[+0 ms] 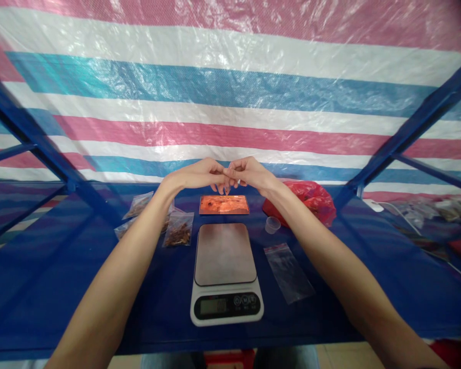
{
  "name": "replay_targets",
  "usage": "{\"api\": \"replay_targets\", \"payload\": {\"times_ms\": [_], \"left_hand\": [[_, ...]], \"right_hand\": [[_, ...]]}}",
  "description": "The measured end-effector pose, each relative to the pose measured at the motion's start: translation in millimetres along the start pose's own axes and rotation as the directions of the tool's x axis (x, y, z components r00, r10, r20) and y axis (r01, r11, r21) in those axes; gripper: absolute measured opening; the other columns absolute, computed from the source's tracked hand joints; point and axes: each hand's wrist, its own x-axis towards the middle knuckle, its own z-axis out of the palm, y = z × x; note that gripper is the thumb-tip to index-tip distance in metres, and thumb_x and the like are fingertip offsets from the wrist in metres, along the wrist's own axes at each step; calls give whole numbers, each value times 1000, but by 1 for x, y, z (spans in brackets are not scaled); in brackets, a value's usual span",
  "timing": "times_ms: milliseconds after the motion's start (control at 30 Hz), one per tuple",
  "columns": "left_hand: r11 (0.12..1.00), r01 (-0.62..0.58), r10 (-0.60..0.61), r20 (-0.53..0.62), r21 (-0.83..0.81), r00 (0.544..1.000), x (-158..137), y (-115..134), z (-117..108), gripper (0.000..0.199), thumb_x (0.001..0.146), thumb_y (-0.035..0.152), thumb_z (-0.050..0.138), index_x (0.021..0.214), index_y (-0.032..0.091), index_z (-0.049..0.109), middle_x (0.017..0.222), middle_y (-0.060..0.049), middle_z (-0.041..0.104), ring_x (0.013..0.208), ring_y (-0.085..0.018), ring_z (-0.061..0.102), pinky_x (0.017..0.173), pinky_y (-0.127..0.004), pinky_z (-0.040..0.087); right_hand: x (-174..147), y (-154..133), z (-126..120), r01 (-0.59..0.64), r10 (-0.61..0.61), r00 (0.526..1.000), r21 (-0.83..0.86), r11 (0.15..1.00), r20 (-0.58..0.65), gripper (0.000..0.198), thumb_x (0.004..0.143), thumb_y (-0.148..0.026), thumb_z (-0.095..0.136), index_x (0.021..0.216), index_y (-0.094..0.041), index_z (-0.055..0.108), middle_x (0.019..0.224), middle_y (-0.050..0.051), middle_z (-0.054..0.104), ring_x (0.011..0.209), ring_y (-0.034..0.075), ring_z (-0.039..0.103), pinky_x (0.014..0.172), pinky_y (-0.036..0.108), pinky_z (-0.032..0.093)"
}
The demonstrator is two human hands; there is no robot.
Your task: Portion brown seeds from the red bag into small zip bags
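Note:
My left hand [211, 173] and my right hand [251, 173] meet over the far side of the blue shelf, their fingertips pinched together and touching. Whatever lies between the fingers is too small or hidden to make out. Just below them lies a phone [225, 204] with a lit orange screen. Nearer to me sits a white kitchen scale [225, 256] with a bare metal plate; its display appears to read zero. To its left is a zip bag of brown dried pieces [179, 230]; to its right lie a flat clear zip bag [289, 274] and a small clear plastic cup [272, 225].
A red plastic bag [311, 200] stands behind my right forearm. More filled zip bags [138, 204] lie left of my left forearm. Blue metal posts [399, 138] frame both sides, with striped sheeting [230, 113] behind. Clear bags and a white cable [401, 215] are at far right.

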Motion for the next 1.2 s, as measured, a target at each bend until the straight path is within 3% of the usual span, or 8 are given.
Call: {"api": "replay_targets", "payload": {"times_ms": [133, 400, 600, 800, 933, 1000, 1100, 1200], "left_hand": [[999, 29, -29, 21, 15, 999, -2, 3, 1, 30, 93, 39, 65, 107, 16, 79, 101, -8, 80, 87, -18, 74, 76, -26, 54], [986, 77, -62, -107, 145, 992, -5, 20, 8, 30, 85, 44, 74, 84, 16, 81, 77, -6, 77, 73, -20, 70, 64, -26, 48], [999, 28, -29, 14, 27, 1000, -6, 15, 3, 25, 90, 34, 66, 99, 15, 80, 90, -8, 79, 79, -19, 73, 70, -26, 52], [993, 7, -5, -19, 117, 1000, -5, 9, 0, 24, 86, 22, 54, 68, 15, 69, 63, -3, 69, 61, -13, 63, 62, -23, 45], [972, 34, -21, -59, 231, 998, -5, 9, 2, 30, 87, 25, 50, 62, 17, 65, 53, -2, 64, 52, -13, 56, 54, -24, 38], [944, 83, -49, -112, 319, 992, -5, 10, 4, 34, 88, 29, 51, 58, 18, 62, 48, -1, 59, 46, -12, 51, 50, -25, 33], [893, 158, -67, -224, 421, 972, -5, 11, 6, 35, 86, 31, 56, 53, 19, 57, 45, 0, 54, 43, -12, 47, 47, -27, 26], [878, 194, -64, -295, 437, 953, -6, 15, 6, 35, 86, 32, 55, 53, 19, 57, 46, 0, 54, 44, -13, 48, 48, -28, 26]], "right_hand": [[0, 1, 4, 26, -26, 1000, -15, 1000, -11, 48, 77, -58, 85, 62, -17, 65, 56, 1, 65, 52, 11, 57, 49, 23, 38], [-1, -1, 6, 30, -30, 999, 8, 1000, -25, 54, 72, -61, 86, 56, -19, 58, 51, -1, 60, 49, 11, 56, 48, 24, 37], [-3, 2, 1, 16, -17, 1000, 31, 999, 23, 49, 78, -62, 81, 67, -18, 63, 55, -2, 58, 52, 9, 51, 46, 23, 26], [-2, 8, 0, 47, -48, 992, 9, 999, 117, 39, 89, -55, 72, 78, -19, 62, 67, 0, 65, 56, 11, 53, 49, 22, 31], [-2, 1, 3, 102, -87, 987, -105, 989, 138, 26, 94, -39, 62, 76, -20, 58, 69, 2, 68, 60, 14, 59, 56, 26, 41], [-2, -1, 5, 98, -76, 993, -278, 956, 90, 20, 91, -29, 60, 72, -21, 57, 67, 2, 67, 61, 15, 60, 58, 27, 42], [-2, 0, 4, -19, -67, 990, -575, 818, -127, 25, 82, -24, 65, 62, -22, 50, 62, 0, 61, 60, 15, 53, 58, 28, 33], [-1, 2, 0, -119, -107, 953, -671, 732, -285, 28, 79, -30, 70, 64, -23, 47, 63, -1, 55, 61, 15, 46, 58, 30, 29]]}}
